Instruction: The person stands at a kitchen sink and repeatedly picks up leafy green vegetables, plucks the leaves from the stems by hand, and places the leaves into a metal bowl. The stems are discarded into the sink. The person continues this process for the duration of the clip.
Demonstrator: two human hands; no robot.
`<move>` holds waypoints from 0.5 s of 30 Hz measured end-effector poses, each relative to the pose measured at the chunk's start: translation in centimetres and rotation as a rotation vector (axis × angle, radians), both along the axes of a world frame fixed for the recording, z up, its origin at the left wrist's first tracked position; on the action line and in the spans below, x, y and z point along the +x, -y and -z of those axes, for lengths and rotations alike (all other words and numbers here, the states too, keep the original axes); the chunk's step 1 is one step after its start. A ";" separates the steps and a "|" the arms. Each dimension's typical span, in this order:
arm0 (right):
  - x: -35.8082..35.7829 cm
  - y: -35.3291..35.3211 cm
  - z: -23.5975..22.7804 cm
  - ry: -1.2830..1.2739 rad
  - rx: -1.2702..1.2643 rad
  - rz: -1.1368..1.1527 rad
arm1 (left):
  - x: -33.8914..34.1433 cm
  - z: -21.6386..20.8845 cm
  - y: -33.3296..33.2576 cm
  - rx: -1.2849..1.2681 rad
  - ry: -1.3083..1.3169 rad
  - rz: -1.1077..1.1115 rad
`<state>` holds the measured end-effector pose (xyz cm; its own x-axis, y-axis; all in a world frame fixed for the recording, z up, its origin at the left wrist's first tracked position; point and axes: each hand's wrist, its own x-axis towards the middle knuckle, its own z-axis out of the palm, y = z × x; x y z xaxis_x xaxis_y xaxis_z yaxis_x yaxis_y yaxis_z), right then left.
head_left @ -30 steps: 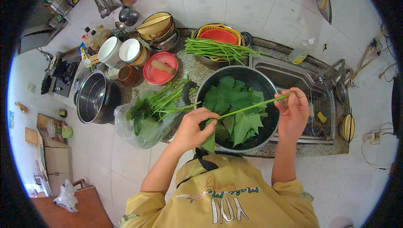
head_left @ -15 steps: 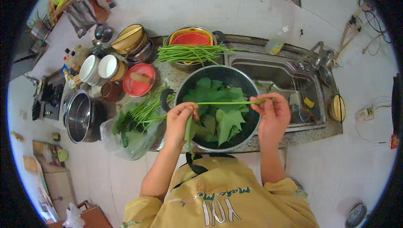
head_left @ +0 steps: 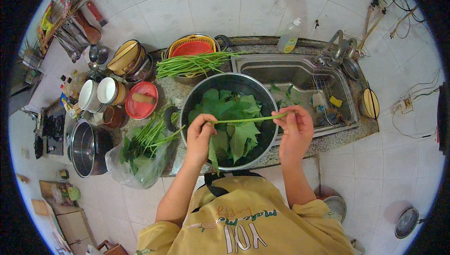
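A long thin green stem point(head_left: 248, 120) stretches between my two hands above a deep dark pot point(head_left: 269, 96). My left hand point(head_left: 199, 138) pinches its left end between thumb and fingers, and a leaf point(head_left: 213, 154) hangs below that hand by the pot's near rim. At the other end, the fingertips of my right hand point(head_left: 295, 130) are closed on the stem, over the pot's right rim. Large green leaves point(head_left: 232, 109) fill much of the pot. To its left, a clear plastic bag point(head_left: 138, 173) holds uncut leafy stalks point(head_left: 152, 133).
Bare green stems point(head_left: 192, 64) lie across a yellow strainer with a red basin behind the pot. On the right is a steel sink point(head_left: 300, 74) with a faucet point(head_left: 335, 48). Bowls point(head_left: 108, 90), a red plate point(head_left: 141, 100) and an empty steel pot point(head_left: 86, 149) stand left.
The view has shifted, so the counter appears farther left. The stem, level before, now slopes up toward my right hand. Both hands keep their pinch on it.
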<state>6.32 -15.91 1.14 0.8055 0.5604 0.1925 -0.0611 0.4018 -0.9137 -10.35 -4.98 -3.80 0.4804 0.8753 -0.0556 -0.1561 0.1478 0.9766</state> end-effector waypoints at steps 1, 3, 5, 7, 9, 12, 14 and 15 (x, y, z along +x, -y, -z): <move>0.1 0.1 0.1 -0.002 0.004 0.015 | -0.1 -0.1 0.2 0.093 -0.059 0.018; 0.2 0.2 0.2 -0.046 0.033 -0.004 | 0.3 -0.2 0.4 0.235 -0.116 0.024; 0.4 0.3 0.2 -0.077 0.063 0.011 | -0.4 0.8 -0.4 0.316 -0.090 0.042; 1.0 0.3 0.1 -0.095 0.095 0.060 | -1.0 0.9 -0.8 0.293 -0.097 -0.010; 1.5 0.2 0.4 -0.116 0.063 -0.011 | -1.5 0.4 -1.0 0.411 -0.281 -0.067; 1.4 -0.2 0.5 -0.119 0.007 -0.068 | -1.4 -0.5 -1.7 0.707 -0.484 -0.163; 1.0 -0.7 0.3 -0.091 -0.041 -0.102 | -1.4 -1.3 -2.2 0.827 -0.516 -0.180; 0.7 -1.0 0.0 -0.067 -0.067 -0.128 | -1.4 -2.2 -2.2 0.807 -0.486 -0.170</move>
